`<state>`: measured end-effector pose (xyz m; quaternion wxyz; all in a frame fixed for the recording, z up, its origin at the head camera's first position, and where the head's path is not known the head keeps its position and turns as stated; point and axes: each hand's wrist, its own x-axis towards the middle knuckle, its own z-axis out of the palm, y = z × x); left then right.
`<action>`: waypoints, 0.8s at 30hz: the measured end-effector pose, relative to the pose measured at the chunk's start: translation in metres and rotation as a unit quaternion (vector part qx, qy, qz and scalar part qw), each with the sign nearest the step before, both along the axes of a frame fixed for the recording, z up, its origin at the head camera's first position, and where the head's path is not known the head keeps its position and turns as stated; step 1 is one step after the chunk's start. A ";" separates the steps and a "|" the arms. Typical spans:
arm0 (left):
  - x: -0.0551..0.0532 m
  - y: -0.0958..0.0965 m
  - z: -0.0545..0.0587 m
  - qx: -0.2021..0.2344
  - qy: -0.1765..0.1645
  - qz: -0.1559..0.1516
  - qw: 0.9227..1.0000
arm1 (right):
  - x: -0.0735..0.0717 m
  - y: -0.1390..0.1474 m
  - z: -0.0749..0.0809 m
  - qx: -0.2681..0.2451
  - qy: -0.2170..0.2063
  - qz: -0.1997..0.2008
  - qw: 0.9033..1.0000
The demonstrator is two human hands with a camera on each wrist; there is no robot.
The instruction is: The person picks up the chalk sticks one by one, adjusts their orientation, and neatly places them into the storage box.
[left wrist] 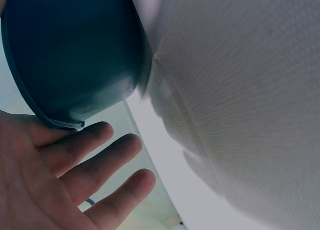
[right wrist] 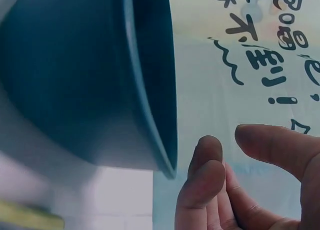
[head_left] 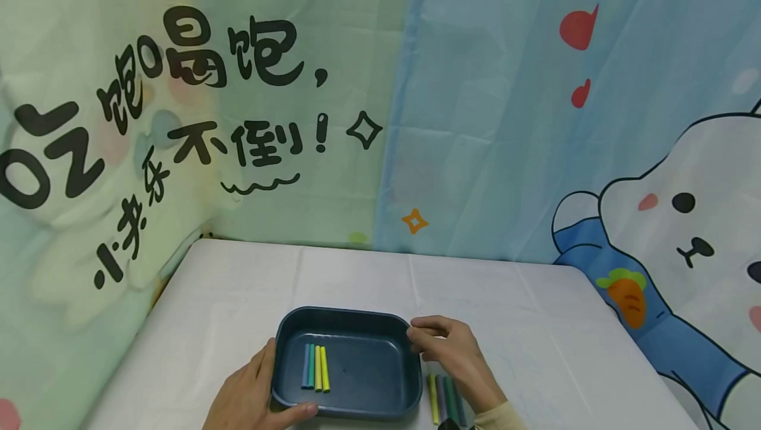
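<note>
A dark blue rectangular tray [head_left: 368, 377] sits on the white table. Inside it, towards the left, slim coloured sticks lie side by side: a blue stick [head_left: 306, 366], a teal stick [head_left: 311, 366] and two yellow sticks [head_left: 318, 368]. My left hand [head_left: 252, 387] holds the tray's front left corner, thumb along the front rim and index finger against the left side; its other fingers spread out straight in the left wrist view. By the right rim is my right hand [head_left: 454, 351], with a gap between thumb [right wrist: 270, 145] and bent fingers and nothing held.
More sticks lie right of the tray, partly under my right forearm: a yellow stick [head_left: 433, 398], a greyish-purple stick [head_left: 442, 397] and green ones [head_left: 450, 400]. A printed curtain [head_left: 309, 205] hangs behind and left of the white table [head_left: 535, 337].
</note>
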<state>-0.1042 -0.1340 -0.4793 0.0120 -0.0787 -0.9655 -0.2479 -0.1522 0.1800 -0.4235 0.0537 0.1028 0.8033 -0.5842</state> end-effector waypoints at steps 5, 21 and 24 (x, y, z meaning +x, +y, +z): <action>0.000 0.000 0.000 0.000 0.003 -0.001 1.000 | 0.002 0.008 0.000 0.016 0.000 -0.013 1.000; 0.000 0.000 0.001 -0.001 -0.004 -0.001 1.000 | 0.009 0.033 -0.015 0.052 -0.024 -0.039 0.998; 0.000 0.000 0.001 -0.002 -0.001 -0.002 1.000 | 0.009 0.037 -0.017 0.056 -0.036 -0.044 0.997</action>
